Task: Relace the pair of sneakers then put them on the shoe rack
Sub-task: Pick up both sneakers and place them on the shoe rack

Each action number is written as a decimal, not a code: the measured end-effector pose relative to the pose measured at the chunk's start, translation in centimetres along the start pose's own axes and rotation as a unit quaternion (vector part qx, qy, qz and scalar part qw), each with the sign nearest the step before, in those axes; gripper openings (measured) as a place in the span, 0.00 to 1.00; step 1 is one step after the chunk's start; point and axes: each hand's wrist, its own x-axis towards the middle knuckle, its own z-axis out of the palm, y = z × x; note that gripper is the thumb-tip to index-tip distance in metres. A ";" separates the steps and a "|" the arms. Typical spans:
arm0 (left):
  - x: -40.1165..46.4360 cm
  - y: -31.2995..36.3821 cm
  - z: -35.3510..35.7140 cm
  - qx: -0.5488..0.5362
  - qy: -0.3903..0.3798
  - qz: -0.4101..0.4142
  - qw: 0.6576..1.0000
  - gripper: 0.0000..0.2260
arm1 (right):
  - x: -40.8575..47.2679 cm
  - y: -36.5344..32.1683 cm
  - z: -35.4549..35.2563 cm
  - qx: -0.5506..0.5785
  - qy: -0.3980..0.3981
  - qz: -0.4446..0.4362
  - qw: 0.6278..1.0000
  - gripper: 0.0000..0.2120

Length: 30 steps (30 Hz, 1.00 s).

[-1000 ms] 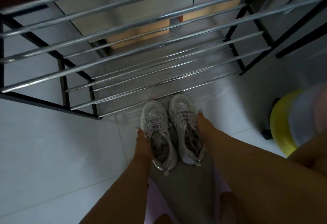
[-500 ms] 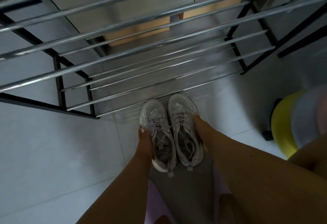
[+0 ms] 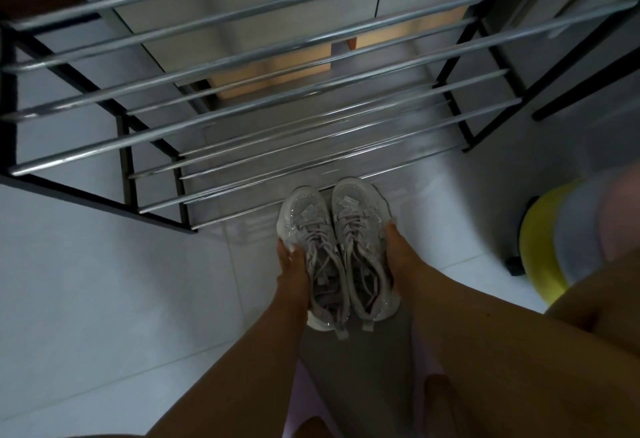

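Observation:
Two pale laced sneakers sit side by side, toes pointing at the shoe rack. The left sneaker is held along its outer side by my left hand. My right hand holds the outer side of the right sneaker. Both hands press the pair together from the two sides. The toes reach the lowest front bar of the rack. The rack has a black frame and several chrome bars in tiers.
White floor tiles spread to the left. A yellow round object stands at the right beside my knee. A grey mat lies under the heels of the shoes. Cabinet doors stand behind the rack.
Both hands have pushed the pair of sneakers forward, from the floor in front of me up to the lowest bar of the rack.

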 end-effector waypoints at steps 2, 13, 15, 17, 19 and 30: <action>-0.7 0.5 0.4 0.009 0.001 0.005 1.000 0.27 | -3.8 -1.6 0.0 0.038 -0.007 -0.012 0.999 0.66; -5.6 1.4 0.3 -0.029 -0.013 0.013 0.999 0.26 | -15.1 -5.7 0.2 0.043 0.023 -0.049 0.998 0.39; -6.7 1.5 0.3 -0.025 -0.015 0.023 0.999 0.26 | -16.1 -5.5 -0.3 0.031 0.051 -0.047 0.997 0.33; -7.9 1.8 0.2 -0.030 -0.015 0.031 0.999 0.26 | -17.2 -5.3 -0.8 0.057 0.057 -0.045 0.996 0.34; -9.3 2.4 0.1 -0.044 -0.017 0.037 0.998 0.26 | -18.6 -5.4 -0.8 0.068 0.050 -0.056 0.995 0.36; -17.1 6.8 -1.8 -0.055 -0.031 0.167 0.984 0.21 | -25.5 -6.9 -0.7 0.076 -0.026 -0.146 0.986 0.49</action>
